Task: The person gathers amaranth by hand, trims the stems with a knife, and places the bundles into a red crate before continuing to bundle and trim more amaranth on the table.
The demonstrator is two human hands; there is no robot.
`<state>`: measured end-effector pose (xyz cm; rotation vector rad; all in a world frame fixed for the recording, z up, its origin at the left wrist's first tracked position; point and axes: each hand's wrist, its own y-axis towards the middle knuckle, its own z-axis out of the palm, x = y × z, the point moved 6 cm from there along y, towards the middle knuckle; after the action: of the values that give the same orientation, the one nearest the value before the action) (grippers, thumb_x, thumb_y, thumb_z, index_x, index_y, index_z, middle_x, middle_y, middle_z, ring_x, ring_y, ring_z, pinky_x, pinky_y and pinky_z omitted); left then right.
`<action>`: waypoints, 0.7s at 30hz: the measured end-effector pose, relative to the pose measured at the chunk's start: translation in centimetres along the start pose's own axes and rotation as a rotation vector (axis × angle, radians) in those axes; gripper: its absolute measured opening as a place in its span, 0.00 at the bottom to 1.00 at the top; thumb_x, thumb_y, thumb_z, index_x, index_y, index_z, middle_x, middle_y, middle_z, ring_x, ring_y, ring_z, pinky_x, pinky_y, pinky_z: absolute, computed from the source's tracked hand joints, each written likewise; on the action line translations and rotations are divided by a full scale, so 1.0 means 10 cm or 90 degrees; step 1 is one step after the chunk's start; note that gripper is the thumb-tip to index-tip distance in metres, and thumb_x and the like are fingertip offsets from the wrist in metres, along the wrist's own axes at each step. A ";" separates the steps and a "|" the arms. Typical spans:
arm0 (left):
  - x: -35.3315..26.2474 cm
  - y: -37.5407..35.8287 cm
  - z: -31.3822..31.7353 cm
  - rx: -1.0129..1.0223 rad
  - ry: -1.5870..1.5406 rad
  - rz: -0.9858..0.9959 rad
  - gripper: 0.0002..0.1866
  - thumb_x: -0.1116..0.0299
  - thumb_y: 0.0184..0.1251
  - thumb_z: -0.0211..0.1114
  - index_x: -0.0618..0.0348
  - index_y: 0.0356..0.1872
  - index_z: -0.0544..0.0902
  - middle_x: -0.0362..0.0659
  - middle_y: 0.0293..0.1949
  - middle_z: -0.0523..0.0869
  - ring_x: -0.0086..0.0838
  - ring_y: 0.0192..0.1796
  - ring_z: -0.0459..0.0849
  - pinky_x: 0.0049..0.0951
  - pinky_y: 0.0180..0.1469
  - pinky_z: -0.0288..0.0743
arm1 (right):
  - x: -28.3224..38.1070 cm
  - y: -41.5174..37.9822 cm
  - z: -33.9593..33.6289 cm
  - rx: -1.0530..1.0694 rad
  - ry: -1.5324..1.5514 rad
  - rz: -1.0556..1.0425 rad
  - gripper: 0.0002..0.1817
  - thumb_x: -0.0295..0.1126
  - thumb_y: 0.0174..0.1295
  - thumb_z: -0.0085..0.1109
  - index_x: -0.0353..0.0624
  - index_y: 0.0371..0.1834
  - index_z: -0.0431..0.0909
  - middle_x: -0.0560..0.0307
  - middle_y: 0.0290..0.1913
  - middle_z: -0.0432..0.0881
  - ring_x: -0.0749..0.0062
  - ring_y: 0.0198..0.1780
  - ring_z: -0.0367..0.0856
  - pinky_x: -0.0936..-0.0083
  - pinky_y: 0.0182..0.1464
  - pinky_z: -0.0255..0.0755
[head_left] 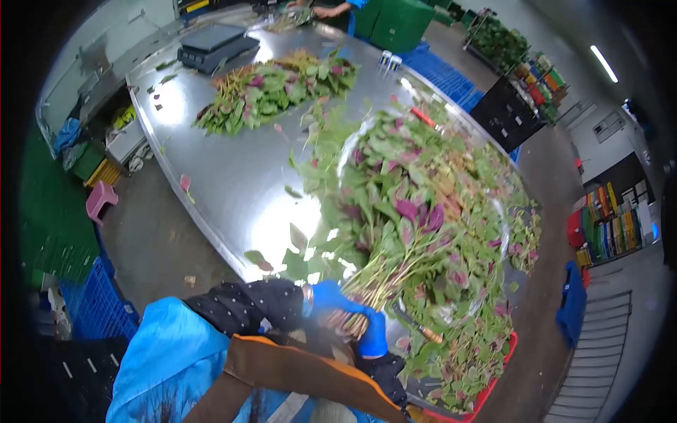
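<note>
Both my hands wear blue gloves. My left hand (330, 299) is wrapped round a bunch of amaranth stems (370, 285), its leafy green and purple tops pointing away from me. Lower down, my right hand (374, 335) is closed at the cut ends of the same bunch. A large heap of loose amaranth (451, 204) spreads over the table just beyond and to the right of my hands. On the heap's near side, right of my right hand, lies a knife with a wooden handle (427, 333).
The metal table (211, 162) carries bunched greens (282, 92) and a grey scale (215, 46) at its far end. A red tray rim (509, 352) shows at right. Another person's hand (326, 12) is at the far edge, near a green bin (395, 22). A pink stool (102, 201) stands left.
</note>
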<state>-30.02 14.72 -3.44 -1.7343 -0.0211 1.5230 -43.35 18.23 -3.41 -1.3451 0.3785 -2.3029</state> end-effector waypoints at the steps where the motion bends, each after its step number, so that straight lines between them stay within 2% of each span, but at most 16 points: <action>1: 0.08 0.06 -0.06 -0.013 0.133 0.017 0.25 0.50 0.48 0.71 0.65 0.34 0.84 0.43 0.25 0.85 0.25 0.26 0.82 0.26 0.32 0.76 | -0.05 -0.07 -0.07 -0.021 0.016 0.042 0.15 0.30 0.56 0.53 0.36 0.45 0.73 0.55 0.36 0.79 0.71 0.35 0.80 0.76 0.38 0.75; 2: -0.38 -0.33 -0.06 -0.026 -0.075 0.035 0.23 0.50 0.44 0.72 0.66 0.25 0.84 0.40 0.16 0.82 0.25 0.16 0.77 0.24 0.22 0.72 | 0.00 -0.14 -0.06 -0.037 0.043 0.066 0.13 0.29 0.56 0.52 0.36 0.43 0.72 0.55 0.33 0.79 0.71 0.29 0.80 0.77 0.32 0.75; 3: -0.22 -0.25 -0.03 -0.009 -0.125 0.004 0.23 0.52 0.41 0.73 0.66 0.29 0.84 0.42 0.20 0.84 0.24 0.20 0.79 0.25 0.25 0.73 | 0.15 -0.20 0.05 -0.083 -0.004 0.036 0.09 0.31 0.57 0.48 0.38 0.35 0.75 0.55 0.23 0.78 0.71 0.25 0.79 0.76 0.29 0.74; 4: -0.17 -0.16 -0.09 -0.038 -0.068 0.045 0.22 0.54 0.41 0.73 0.65 0.29 0.84 0.43 0.22 0.84 0.24 0.22 0.79 0.25 0.26 0.73 | 0.19 -0.17 0.05 -0.051 -0.164 -0.161 0.09 0.30 0.56 0.50 0.38 0.37 0.74 0.56 0.25 0.78 0.71 0.26 0.79 0.76 0.29 0.74; 6: -0.17 -0.15 0.00 -0.069 -0.026 0.076 0.18 0.58 0.43 0.70 0.63 0.32 0.84 0.44 0.27 0.84 0.25 0.28 0.81 0.26 0.30 0.74 | 0.04 -0.11 0.06 -0.103 0.087 0.072 0.11 0.27 0.54 0.54 0.39 0.41 0.72 0.56 0.28 0.78 0.72 0.27 0.78 0.76 0.30 0.75; 8: 0.14 0.11 -0.03 0.011 -0.086 0.043 0.15 0.62 0.49 0.69 0.64 0.33 0.83 0.45 0.28 0.85 0.26 0.28 0.82 0.28 0.30 0.76 | 0.12 -0.10 0.09 -0.098 0.014 0.056 0.10 0.28 0.54 0.54 0.40 0.40 0.72 0.57 0.28 0.77 0.72 0.26 0.77 0.77 0.29 0.74; 10: -0.29 -0.23 -0.10 0.057 0.013 -0.088 0.13 0.65 0.53 0.65 0.64 0.35 0.82 0.47 0.33 0.85 0.29 0.28 0.82 0.29 0.30 0.77 | 0.25 -0.22 0.19 -0.121 -0.051 0.073 0.07 0.29 0.55 0.54 0.41 0.36 0.72 0.58 0.25 0.75 0.74 0.23 0.76 0.81 0.25 0.72; 11: -0.37 -0.33 -0.09 0.154 -0.112 -0.156 0.16 0.63 0.53 0.63 0.63 0.39 0.79 0.47 0.33 0.84 0.29 0.28 0.81 0.26 0.30 0.75 | 0.16 -0.17 -0.06 -0.106 -0.101 0.074 0.07 0.31 0.56 0.53 0.41 0.36 0.72 0.61 0.23 0.74 0.76 0.22 0.75 0.81 0.25 0.73; 12: -0.59 -0.49 -0.19 0.113 -0.113 -0.165 0.17 0.63 0.55 0.62 0.61 0.43 0.77 0.43 0.29 0.83 0.23 0.26 0.78 0.22 0.27 0.71 | 0.31 -0.25 -0.11 -0.107 -0.169 0.080 0.07 0.31 0.57 0.52 0.41 0.35 0.73 0.62 0.22 0.73 0.77 0.21 0.74 0.81 0.26 0.73; 14: -1.08 -0.75 -0.47 0.082 -0.187 -0.050 0.13 0.64 0.57 0.62 0.58 0.41 0.77 0.35 0.23 0.77 0.15 0.23 0.72 0.18 0.22 0.62 | 0.95 -0.50 -0.25 -0.128 -0.245 0.005 0.07 0.33 0.58 0.52 0.42 0.36 0.74 0.64 0.20 0.72 0.79 0.19 0.71 0.81 0.23 0.70; 15: -1.36 -1.00 -0.62 0.160 -0.268 0.000 0.12 0.65 0.59 0.60 0.60 0.40 0.76 0.36 0.19 0.75 0.15 0.18 0.69 0.17 0.20 0.60 | 1.33 -0.71 -0.33 -0.154 -0.249 -0.065 0.08 0.34 0.58 0.53 0.43 0.36 0.75 0.64 0.19 0.71 0.80 0.17 0.69 0.81 0.21 0.67; 16: -1.65 -1.26 -0.77 0.245 -0.353 0.039 0.11 0.66 0.61 0.59 0.61 0.40 0.75 0.37 0.15 0.72 0.15 0.13 0.65 0.16 0.17 0.57 | 1.64 -0.91 -0.16 -0.018 -0.087 -0.122 0.08 0.35 0.58 0.53 0.43 0.35 0.76 0.64 0.17 0.69 0.80 0.16 0.67 0.81 0.21 0.65; 17: -1.79 -1.39 -0.93 0.231 -0.300 0.165 0.12 0.65 0.63 0.57 0.65 0.41 0.73 0.36 0.12 0.68 0.15 0.10 0.60 0.16 0.15 0.54 | 1.74 -0.94 -0.11 0.011 -0.105 -0.121 0.09 0.36 0.59 0.53 0.43 0.36 0.75 0.64 0.17 0.68 0.80 0.15 0.65 0.82 0.21 0.63; 18: -1.71 -1.32 -0.95 0.158 -0.342 0.174 0.14 0.65 0.63 0.56 0.66 0.42 0.73 0.36 0.13 0.67 0.15 0.10 0.60 0.16 0.14 0.54 | 1.83 -0.98 -0.06 0.041 -0.123 -0.121 0.10 0.37 0.59 0.53 0.43 0.37 0.75 0.64 0.16 0.67 0.79 0.14 0.63 0.83 0.22 0.61; 19: -1.56 -1.19 -1.00 0.083 -0.380 0.188 0.15 0.64 0.64 0.56 0.67 0.43 0.73 0.35 0.13 0.67 0.15 0.10 0.59 0.16 0.14 0.53 | 1.72 -0.83 -0.22 -0.041 -0.320 -0.047 0.12 0.38 0.60 0.53 0.43 0.40 0.74 0.63 0.16 0.66 0.80 0.14 0.63 0.84 0.23 0.60; 21: -1.33 -1.03 -1.21 0.092 -0.506 0.206 0.16 0.64 0.64 0.56 0.68 0.44 0.72 0.36 0.17 0.71 0.16 0.14 0.63 0.17 0.17 0.57 | 1.87 -0.88 -0.49 -0.135 -0.301 -0.244 0.11 0.35 0.62 0.51 0.41 0.43 0.71 0.65 0.16 0.65 0.84 0.15 0.60 0.84 0.19 0.54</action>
<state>-18.60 8.37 12.59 -0.9567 -0.0357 2.3049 -57.72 16.47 12.19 -2.1647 0.2258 -2.1672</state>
